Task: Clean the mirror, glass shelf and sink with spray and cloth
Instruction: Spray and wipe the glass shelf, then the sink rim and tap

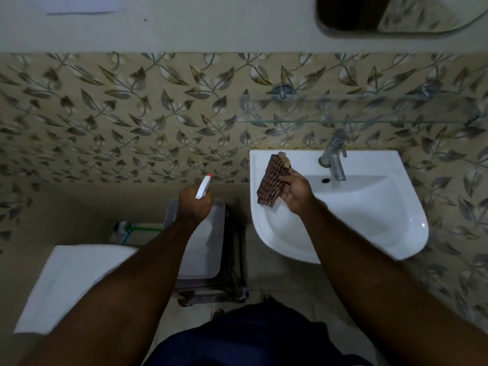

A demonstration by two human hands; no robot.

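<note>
My left hand grips a white spray bottle with a red nozzle tip, held left of the sink. My right hand holds a folded brown striped cloth over the back left rim of the white sink. A metal tap stands at the sink's back. The glass shelf hangs on the wall above the tap. The mirror shows only its lower part at the top right.
A white toilet tank sits at lower left. A pale perforated plastic bin on a dark stand is between toilet and sink. A green-handled brush lies by the wall. Leaf-patterned tiles cover the wall.
</note>
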